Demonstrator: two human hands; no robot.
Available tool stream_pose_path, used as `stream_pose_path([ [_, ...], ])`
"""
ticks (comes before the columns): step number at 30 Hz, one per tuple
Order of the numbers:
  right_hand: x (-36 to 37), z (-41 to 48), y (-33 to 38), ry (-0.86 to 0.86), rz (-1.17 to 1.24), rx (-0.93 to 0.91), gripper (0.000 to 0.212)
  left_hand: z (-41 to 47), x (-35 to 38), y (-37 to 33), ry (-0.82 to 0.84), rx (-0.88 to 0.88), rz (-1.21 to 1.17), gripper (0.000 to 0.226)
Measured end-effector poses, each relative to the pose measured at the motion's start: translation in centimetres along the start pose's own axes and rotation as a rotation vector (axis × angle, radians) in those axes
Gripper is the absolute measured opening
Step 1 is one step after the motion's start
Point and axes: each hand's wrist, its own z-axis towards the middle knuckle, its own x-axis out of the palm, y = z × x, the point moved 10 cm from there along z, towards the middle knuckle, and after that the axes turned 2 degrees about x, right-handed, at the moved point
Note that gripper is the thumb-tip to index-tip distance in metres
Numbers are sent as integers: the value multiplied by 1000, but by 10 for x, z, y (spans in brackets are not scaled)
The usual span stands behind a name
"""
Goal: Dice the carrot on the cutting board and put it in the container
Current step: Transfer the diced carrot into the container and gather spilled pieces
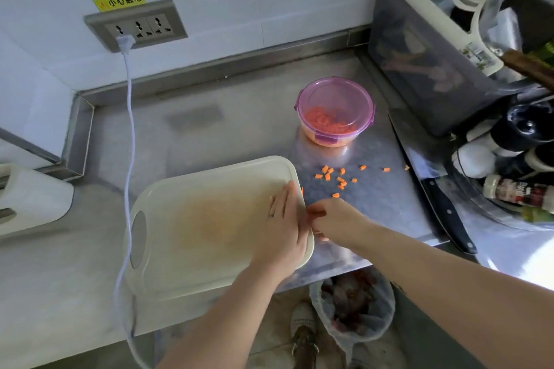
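Knife [440, 204] right of carrot dice [338, 180]

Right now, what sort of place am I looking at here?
Probably a kitchen, perhaps a commercial one: a steel counter, a cutting board and a knife on it, and a container of diced carrot.
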Motion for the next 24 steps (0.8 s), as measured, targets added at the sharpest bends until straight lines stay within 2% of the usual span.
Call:
stream_pose_path([
  [1,-5,0,5,-24,-126,-35,20,0,-2,-2,-20,1,-23,70],
  [3,-24,-2,21,-176,-383,-137,23,-6,-5,7,14,-72,-62,70],
  [6,-37,-1,43,-344,-592,-280,33,-15,-8,19,-21,-85,-71,93],
  [12,-37,18,52,-399,-631,-327,29,-16,2,20,21,-126,3,121],
  [19,-33,14,64,-347,-767,-446,21,-18,10,22,51,-100,98,106],
  [24,-54,9,47,-411,-810,-414,22,-9,14,9,34,-79,82,87],
])
